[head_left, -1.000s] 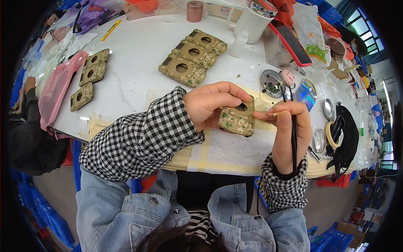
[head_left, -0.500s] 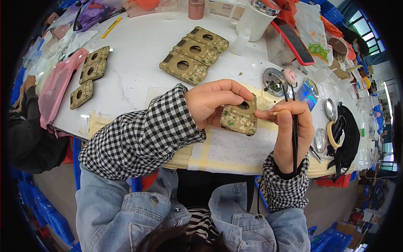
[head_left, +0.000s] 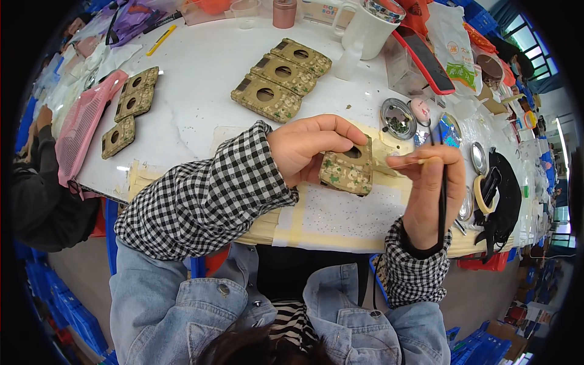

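My left hand point(head_left: 298, 146) grips a small camouflage-patterned case point(head_left: 345, 174) by its upper left side. The case has a tan panel with a round hole, partly covered by my fingers. To its right, apart from it, my right hand point(head_left: 431, 188) is closed around slim black tweezers point(head_left: 443, 210) that lie across the palm, tips pointing away from me. A tiny pale yellow bit point(head_left: 422, 161) shows at the right fingertips. A fine, pale strand seems to run from there toward the case; its ends are hard to make out.
Three similar cases point(head_left: 283, 76) lie in an overlapping row beyond my hands, and more point(head_left: 131, 100) lie at left beside a pink mesh pouch point(head_left: 85, 131). At right are a round clear dish point(head_left: 398, 118), a tape roll point(head_left: 486, 194) and a phone point(head_left: 426, 61). A white mug point(head_left: 371, 27) stands behind.
My right hand has drawn away from the case to the right, with the tweezers still in it. My left hand and the case have stayed in place.
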`<state>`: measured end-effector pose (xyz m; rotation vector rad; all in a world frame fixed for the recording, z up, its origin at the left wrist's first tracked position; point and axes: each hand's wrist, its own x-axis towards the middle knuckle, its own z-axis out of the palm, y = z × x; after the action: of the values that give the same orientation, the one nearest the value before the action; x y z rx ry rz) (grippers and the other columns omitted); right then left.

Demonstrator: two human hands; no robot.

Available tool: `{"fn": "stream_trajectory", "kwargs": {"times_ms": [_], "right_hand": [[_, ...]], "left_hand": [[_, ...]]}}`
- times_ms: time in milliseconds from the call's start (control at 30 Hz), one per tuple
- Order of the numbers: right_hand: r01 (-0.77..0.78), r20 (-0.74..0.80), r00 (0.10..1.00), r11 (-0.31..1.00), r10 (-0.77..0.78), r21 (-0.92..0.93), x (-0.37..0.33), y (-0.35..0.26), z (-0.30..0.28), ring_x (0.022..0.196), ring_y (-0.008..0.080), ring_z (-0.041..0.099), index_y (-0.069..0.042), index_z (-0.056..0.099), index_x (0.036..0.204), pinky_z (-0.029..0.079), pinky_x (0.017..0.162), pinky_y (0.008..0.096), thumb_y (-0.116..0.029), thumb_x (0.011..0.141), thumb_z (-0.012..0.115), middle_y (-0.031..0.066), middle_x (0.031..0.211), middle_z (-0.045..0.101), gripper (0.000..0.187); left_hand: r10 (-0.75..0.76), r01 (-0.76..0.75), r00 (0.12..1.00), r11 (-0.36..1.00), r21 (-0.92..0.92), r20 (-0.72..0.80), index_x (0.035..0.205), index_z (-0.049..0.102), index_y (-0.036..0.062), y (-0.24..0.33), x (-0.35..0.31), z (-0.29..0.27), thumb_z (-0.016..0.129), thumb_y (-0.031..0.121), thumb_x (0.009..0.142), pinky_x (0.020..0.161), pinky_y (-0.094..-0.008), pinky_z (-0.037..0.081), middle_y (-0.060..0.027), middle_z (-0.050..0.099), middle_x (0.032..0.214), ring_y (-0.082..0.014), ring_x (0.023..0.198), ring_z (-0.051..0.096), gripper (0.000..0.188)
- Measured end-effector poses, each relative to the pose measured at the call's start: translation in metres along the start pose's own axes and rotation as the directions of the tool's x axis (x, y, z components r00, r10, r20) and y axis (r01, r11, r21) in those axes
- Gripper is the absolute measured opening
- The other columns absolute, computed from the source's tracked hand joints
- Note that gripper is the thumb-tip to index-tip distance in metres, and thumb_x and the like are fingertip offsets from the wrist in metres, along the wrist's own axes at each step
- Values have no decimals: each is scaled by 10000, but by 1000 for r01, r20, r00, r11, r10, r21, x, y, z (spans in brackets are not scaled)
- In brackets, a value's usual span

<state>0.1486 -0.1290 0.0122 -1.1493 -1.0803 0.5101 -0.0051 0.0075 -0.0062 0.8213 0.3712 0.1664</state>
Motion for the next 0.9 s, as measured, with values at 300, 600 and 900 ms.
{"fn": "stream_trajectory", "kwargs": {"times_ms": [300, 600, 900], "right_hand": [[310, 96, 919, 552, -382, -775, 9, 22, -30, 752, 267, 603, 18, 589, 849, 472, 695, 319, 26, 791, 637, 143, 798, 602, 76], [267, 158, 961, 611, -228, -745, -8, 18, -32, 908, 287, 584, 37, 551, 1105, 445, 830, 362, -294, 889, 556, 193, 978, 593, 395], [-3, 389, 906, 921, 168, -389, -54, 4, -25, 970, 284, 612, 56, 590, 1013, 468, 851, 342, -47, 772, 688, 190, 1011, 631, 279]], "left_hand": [[92, -89, 991, 995, 38, -100, 1120, 499, -10, 1, 4, -5, 469, 90, 913, 803, -335, 555, -130, 609, 1044, -224, 912, 646, 232], [199, -185, 970, 977, 106, -142, 1156, 491, 29, 1, 7, -6, 468, 108, 922, 790, -315, 568, -82, 598, 1059, -160, 942, 628, 248], [268, -233, 950, 950, 208, -160, 1189, 485, 33, 0, 4, -6, 475, 125, 923, 808, -306, 562, -74, 598, 1079, -159, 959, 629, 282]]}}
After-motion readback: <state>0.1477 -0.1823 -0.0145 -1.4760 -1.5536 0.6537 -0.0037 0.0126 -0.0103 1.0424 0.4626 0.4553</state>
